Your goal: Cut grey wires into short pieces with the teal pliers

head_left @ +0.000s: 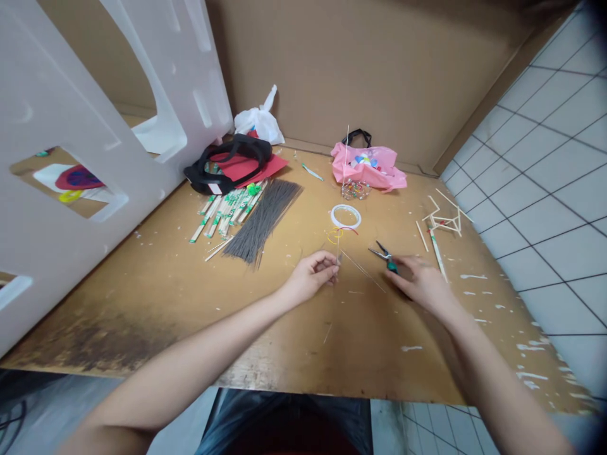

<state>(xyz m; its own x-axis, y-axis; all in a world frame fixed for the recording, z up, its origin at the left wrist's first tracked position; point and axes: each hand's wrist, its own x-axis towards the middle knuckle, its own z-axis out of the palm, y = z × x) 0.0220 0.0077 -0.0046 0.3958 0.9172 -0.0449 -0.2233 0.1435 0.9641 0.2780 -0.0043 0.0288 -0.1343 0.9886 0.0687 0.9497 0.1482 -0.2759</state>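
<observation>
My left hand (318, 273) is closed in a pinch above the middle of the table. Between its fingertips is a thin wire (341, 202) that stands up toward the back and looks long and pale. To the right, my right hand (424, 278) has its fingers round the green handle of a pair of needle-nose pliers (387, 258). The pliers' jaws are apart and point to the left, away from the wire. Part of the handle is hidden by the hand. Loose thin wire pieces (364, 272) lie between the two hands.
Behind the hands are a white tape roll (334, 222) and a pink bag (393, 177). Dark wires (265, 221), wrapped chopsticks (215, 218) and a black headband-like strap (202, 183) lie left. A stick frame (450, 229) stands right. A white plastic panel (95, 82) rises at left.
</observation>
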